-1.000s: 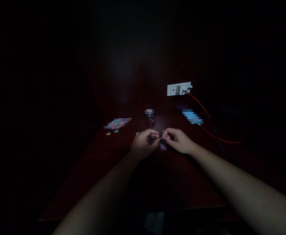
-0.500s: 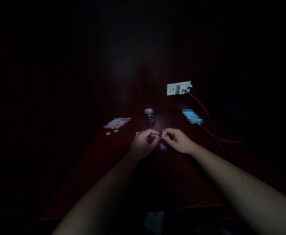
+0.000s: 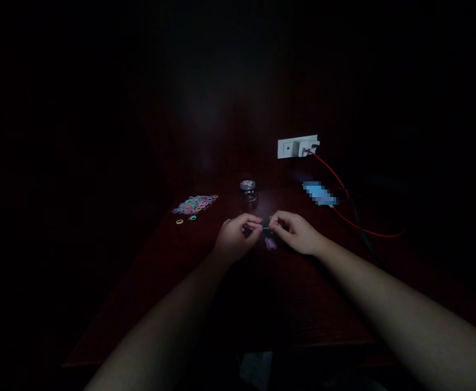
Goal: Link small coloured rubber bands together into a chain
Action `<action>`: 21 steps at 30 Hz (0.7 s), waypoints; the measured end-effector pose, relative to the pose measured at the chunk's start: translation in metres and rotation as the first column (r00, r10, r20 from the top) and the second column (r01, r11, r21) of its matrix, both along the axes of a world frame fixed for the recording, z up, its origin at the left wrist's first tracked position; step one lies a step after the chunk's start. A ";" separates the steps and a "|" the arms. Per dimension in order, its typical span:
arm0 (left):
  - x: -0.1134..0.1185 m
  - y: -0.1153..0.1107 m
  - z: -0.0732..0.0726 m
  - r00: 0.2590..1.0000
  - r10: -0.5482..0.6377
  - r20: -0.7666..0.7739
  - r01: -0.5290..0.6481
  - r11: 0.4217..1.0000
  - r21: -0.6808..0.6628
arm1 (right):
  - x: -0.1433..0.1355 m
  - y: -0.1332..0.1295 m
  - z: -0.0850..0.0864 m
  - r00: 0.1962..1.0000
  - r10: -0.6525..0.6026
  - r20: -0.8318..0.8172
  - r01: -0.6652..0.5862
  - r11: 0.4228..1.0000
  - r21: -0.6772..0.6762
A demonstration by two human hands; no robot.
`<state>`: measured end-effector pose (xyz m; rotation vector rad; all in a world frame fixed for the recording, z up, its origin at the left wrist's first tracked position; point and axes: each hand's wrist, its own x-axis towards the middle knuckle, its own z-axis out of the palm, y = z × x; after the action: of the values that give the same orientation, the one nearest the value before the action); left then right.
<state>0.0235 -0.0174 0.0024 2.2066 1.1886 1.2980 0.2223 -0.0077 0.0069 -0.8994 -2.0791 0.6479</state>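
Note:
My left hand (image 3: 237,237) and my right hand (image 3: 297,233) face each other over the dark red table (image 3: 303,304). Between their pinched fingertips a thin pale band (image 3: 265,228) is stretched, one end in each hand. Just below it on the table lies a small bunch of purple bands (image 3: 270,243). A green band (image 3: 270,218) shows beside my right fingertips, and a bluish one is partly hidden behind my left hand.
A heap of coloured bands (image 3: 196,205) lies at the left, with a yellow band (image 3: 180,222) and a green one before it. Further back stand a clear lidded jar (image 3: 248,191), a pixelated blue device (image 3: 320,194) on a red cable (image 3: 368,232), and a wall socket (image 3: 287,148).
My left hand has moved slightly left, widening the gap between the fingertips. More of the pale band shows between them.

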 end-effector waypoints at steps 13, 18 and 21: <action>0.001 -0.001 0.002 1.000 -0.012 0.018 0.013 1.000 -0.018 | -0.003 -0.001 -0.003 0.990 0.130 -0.057 -0.135 0.986 -0.095; 0.002 -0.001 0.000 1.000 -0.001 0.012 0.001 1.000 -0.015 | -0.004 -0.003 0.001 0.997 0.060 -0.039 -0.062 0.996 -0.065; 0.001 0.000 0.000 1.000 -0.007 0.009 0.007 1.000 -0.019 | -0.004 -0.003 0.001 0.998 0.057 -0.030 -0.059 0.996 -0.069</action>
<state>0.0250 -0.0177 0.0021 2.1872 1.1838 1.2873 0.2186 -0.0109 0.0083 -0.8669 -2.0754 0.7635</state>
